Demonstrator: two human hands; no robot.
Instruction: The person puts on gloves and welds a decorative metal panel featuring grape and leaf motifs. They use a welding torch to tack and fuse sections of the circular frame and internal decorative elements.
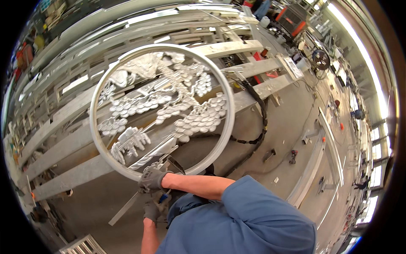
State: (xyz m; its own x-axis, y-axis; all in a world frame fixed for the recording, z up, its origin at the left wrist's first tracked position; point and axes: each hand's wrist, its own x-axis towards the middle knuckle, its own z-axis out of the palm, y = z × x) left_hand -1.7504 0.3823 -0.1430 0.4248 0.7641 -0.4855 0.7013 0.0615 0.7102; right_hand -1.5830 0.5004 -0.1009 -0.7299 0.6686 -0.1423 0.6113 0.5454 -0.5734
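A large round silver-grey metal frame [230, 114] holds openwork relief shaped like pine boughs [201, 120] and clouds. At its lower rim is my right hand [153, 179] in a grey work glove, its fingers curled closed; what they grip is hidden. Just below it my left hand [151, 210], also gloved, is closed beside a small blue item [163, 197] too small to name. A flat metal strip [123, 209] sticks out to the lower left from beside my hands. A dark, narrow piece [176, 164] shows inside the rim, above my right wrist.
Long metal beams [80, 169] lie under the frame. A thick black cable [263, 116] hangs off their right ends and runs along the floor. A power tool [293, 156] and long metal profiles [313, 169] lie on the floor at right. An orange-and-black machine [292, 20] stands far right.
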